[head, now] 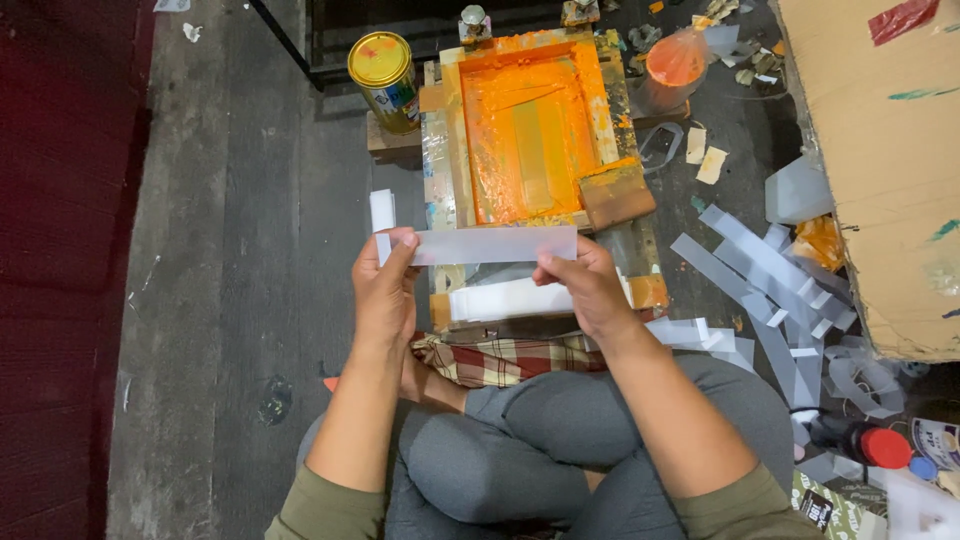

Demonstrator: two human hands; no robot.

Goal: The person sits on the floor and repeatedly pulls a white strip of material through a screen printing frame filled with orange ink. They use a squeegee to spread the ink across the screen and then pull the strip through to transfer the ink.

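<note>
I sit cross-legged on the floor in grey trousers. Both hands hold one translucent white plastic strip [495,244] level in front of me. My left hand [385,290] pinches its left end and my right hand [585,285] pinches its lower right edge. Just below the strip lies a stack of similar white strips [500,299]. Beyond it stands a wooden screen-printing frame [530,125] smeared with orange ink, with a squeegee [615,192] resting at its near right corner.
A yellow-lidded tin can [384,78] stands left of the frame. Many loose plastic strips [770,275] lie scattered on the right beside a large cardboard box [885,160]. A checked cloth [505,358] lies over my lap. An orange plastic bag [675,60] sits behind the frame.
</note>
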